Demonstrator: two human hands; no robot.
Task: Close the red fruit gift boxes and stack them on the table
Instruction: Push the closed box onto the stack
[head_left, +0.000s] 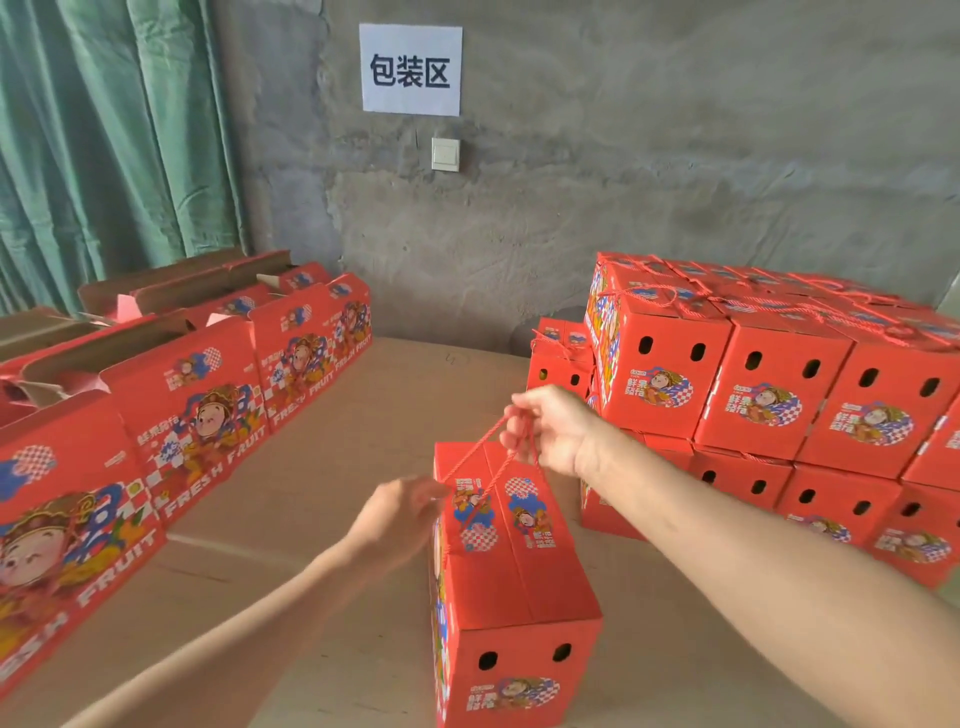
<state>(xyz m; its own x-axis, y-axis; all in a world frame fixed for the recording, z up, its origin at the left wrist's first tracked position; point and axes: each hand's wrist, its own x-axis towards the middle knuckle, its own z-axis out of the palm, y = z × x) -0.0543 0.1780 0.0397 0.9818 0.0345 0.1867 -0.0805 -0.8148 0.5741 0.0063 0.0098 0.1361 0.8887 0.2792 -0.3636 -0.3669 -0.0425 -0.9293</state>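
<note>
**Closed red box held by its rope handle on the counter**

A red box (511, 561) stood on the brown counter (337, 457), near the front and about midway between the two groups of other boxes. Its top flaps were down and met along a centre seam. Its near end face showed two dark oval holes above a cartoon picture.

The right hand (550, 428) was above the far end of this box. Its fingers (519, 436) were curled round the red rope handle (488, 462) and pulled both strands up taut from the lid.

The left hand (400, 512) reached in from the left, level with the box's upper left edge. Its fingers (431, 488) were at that edge, close to where a rope strand met the lid. The hand was blurred, so I could not tell whether these fingers were pinching the rope, pressing the box or simply spread.

On the right of the counter was a stack of closed boxes (769, 395), two layers high, with rope handles lying across the top layer. Their holed end faces pointed toward the camera. The stack was just beside the right forearm and apart from the held box.

Along the left side ran a row of open boxes (192, 410), with their brown inner flaps standing up and "FRESH FRUIT" printed on their long sides.

Behind everything was a rough grey wall (675, 156) bearing a paper sign (410, 69) with a light switch (445, 154) under it. A green curtain (104, 135) hung at the left.
</note>
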